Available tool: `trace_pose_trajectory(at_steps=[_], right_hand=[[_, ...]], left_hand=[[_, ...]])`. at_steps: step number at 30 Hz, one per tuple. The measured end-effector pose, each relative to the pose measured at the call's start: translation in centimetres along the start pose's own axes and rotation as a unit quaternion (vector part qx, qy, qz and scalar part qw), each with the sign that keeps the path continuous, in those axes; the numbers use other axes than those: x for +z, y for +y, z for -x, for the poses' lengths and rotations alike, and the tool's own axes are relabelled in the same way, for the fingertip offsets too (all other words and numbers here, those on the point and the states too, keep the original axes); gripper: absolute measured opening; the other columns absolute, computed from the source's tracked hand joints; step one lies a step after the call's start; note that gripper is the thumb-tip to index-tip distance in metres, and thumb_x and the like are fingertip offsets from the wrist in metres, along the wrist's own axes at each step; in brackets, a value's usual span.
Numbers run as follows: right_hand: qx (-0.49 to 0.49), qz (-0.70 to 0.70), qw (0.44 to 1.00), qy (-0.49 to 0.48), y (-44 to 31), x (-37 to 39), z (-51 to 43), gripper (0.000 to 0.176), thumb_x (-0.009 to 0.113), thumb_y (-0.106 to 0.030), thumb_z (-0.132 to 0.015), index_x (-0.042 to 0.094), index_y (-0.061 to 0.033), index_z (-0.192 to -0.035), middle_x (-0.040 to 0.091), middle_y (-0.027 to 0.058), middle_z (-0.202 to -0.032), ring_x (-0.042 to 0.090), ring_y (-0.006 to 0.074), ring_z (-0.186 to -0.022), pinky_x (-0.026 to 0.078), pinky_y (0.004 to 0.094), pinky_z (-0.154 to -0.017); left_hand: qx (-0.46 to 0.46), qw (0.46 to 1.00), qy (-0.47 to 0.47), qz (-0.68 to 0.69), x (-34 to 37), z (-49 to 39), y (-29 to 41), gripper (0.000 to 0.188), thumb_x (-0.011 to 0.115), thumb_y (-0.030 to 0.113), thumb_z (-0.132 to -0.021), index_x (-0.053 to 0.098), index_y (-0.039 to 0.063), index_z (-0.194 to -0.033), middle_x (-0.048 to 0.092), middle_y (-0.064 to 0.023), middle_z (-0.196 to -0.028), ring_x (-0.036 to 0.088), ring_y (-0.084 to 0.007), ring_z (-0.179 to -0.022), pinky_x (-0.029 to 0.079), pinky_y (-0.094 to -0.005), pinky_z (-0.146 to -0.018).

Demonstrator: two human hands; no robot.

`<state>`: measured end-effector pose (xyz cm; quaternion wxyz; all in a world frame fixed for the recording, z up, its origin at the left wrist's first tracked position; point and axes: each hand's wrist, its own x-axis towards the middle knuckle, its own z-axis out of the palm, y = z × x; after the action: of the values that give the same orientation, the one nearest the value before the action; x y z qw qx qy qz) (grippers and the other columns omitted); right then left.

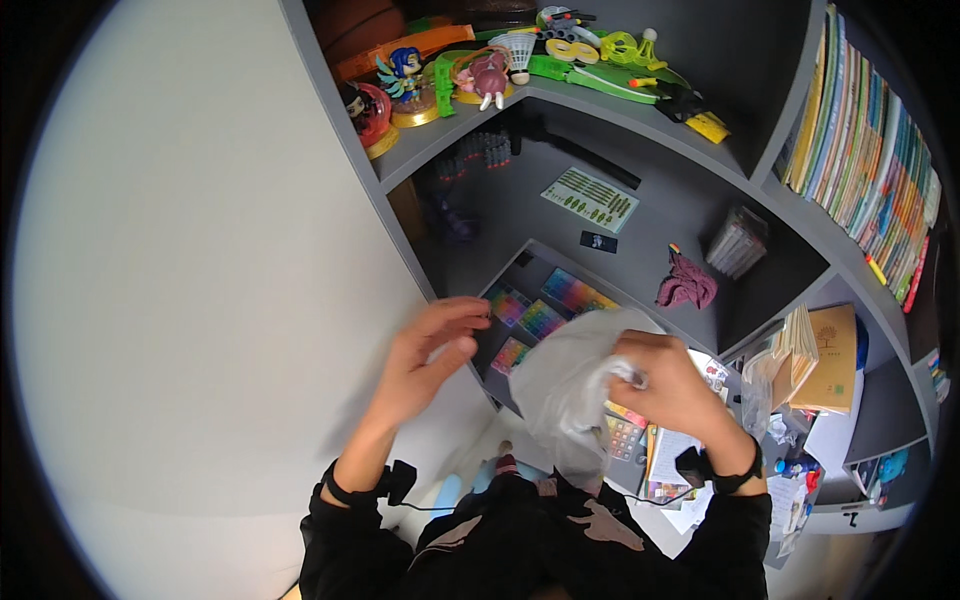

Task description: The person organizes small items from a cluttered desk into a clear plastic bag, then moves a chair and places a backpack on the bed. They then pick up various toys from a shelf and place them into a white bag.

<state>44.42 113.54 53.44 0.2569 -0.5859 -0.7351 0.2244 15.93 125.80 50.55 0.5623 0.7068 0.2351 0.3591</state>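
My right hand (660, 379) grips the gathered top of a thin whitish plastic bag (562, 382), which hangs in front of me; whether it holds anything I cannot tell. My left hand (435, 360) is raised to the left of the bag, fingers apart and curved, holding nothing. Beyond the hands, several multicoloured sheets (577, 289) lie on a dark panel on the desk, partly hidden by the bag. Farther back are a sheet with green printed shapes (591, 199), a small dark card (599, 241) and a crumpled maroon cloth (686, 283).
A grey shelf (637, 124) above the desk bears figurines, a shuttlecock (517, 52) and toys. Books (862, 150) stand at the upper right. Clear plastic cases (739, 241) stand at the compartment's right. Papers, a calculator (624, 436) and brown folders (829, 360) lie lower right. A pale wall (202, 262) rises left.
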Motion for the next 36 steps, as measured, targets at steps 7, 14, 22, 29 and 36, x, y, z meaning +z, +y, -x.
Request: trace_pose_trajectory(at_steps=[7, 14, 22, 29, 36], right_hand=[[-0.162, 0.159, 0.973, 0.049, 1.2, 7.7, -2.7, 0.02, 0.059, -0.003, -0.075, 0.054, -0.0018, -0.094, 0.053, 0.0124, -0.099, 0.058, 0.0318, -0.095, 0.051, 0.0411, -0.079], [-0.165, 0.045, 0.983, 0.067, 2.8, 10.1, -4.8, 0.03, 0.06, -0.004, -0.077, 0.052, -0.0036, -0.107, 0.051, 0.0131, -0.105, 0.058, 0.0355, -0.098, 0.052, 0.041, -0.081], [-0.044, -0.014, 0.98, 0.196, 3.5, 11.9, -5.6, 0.042, 0.07, -0.014, -0.079, 0.052, -0.0028, -0.115, 0.048, 0.0174, -0.122, 0.055, 0.0406, -0.103, 0.049, 0.044, -0.085], [-0.12, -0.014, 0.975, 0.189, 5.6, 11.0, -3.4, 0.047, 0.077, -0.021, -0.075, 0.055, -0.0041, -0.113, 0.052, 0.0145, -0.12, 0.052, 0.0352, -0.113, 0.043, 0.0409, -0.096], [-0.091, 0.048, 0.984, 0.145, 8.1, 11.2, -3.5, 0.033, 0.066, -0.002, -0.078, 0.057, -0.0046, -0.109, 0.057, 0.0135, -0.107, 0.052, 0.0365, -0.106, 0.041, 0.0429, -0.093]], left_hand=[[-0.123, 0.978, -0.163, 0.029, 6.1, -0.7, -4.0, 0.076, 0.066, 0.04, -0.088, 0.027, 0.008, -0.146, 0.037, -0.0118, -0.143, 0.044, -0.0238, -0.125, 0.043, -0.0362, -0.096], [-0.185, 0.961, -0.084, 0.188, 6.5, -0.7, -7.3, 0.094, 0.073, 0.048, -0.08, 0.018, 0.013, -0.148, 0.038, -0.013, -0.135, 0.043, -0.024, -0.123, 0.046, -0.0357, -0.09], [-0.17, 0.964, 0.106, 0.172, 6.4, -1.2, -10.2, 0.028, 0.063, 0.007, -0.084, 0.054, 0.013, -0.11, 0.054, 0.0007, -0.103, 0.055, -0.0118, -0.088, 0.045, -0.0246, -0.066], [-0.129, 0.97, 0.118, 0.167, 4.6, -1.3, -9.1, 0.025, 0.054, -0.005, -0.083, 0.056, 0.01, -0.103, 0.053, -0.0006, -0.104, 0.055, -0.0113, -0.091, 0.047, -0.0239, -0.067], [-0.121, 0.985, 0.053, 0.115, 3.8, -1.9, -7.7, 0.031, 0.05, -0.01, -0.082, 0.058, 0.008, -0.106, 0.052, -0.0037, -0.115, 0.055, -0.018, -0.104, 0.047, -0.0301, -0.083]])
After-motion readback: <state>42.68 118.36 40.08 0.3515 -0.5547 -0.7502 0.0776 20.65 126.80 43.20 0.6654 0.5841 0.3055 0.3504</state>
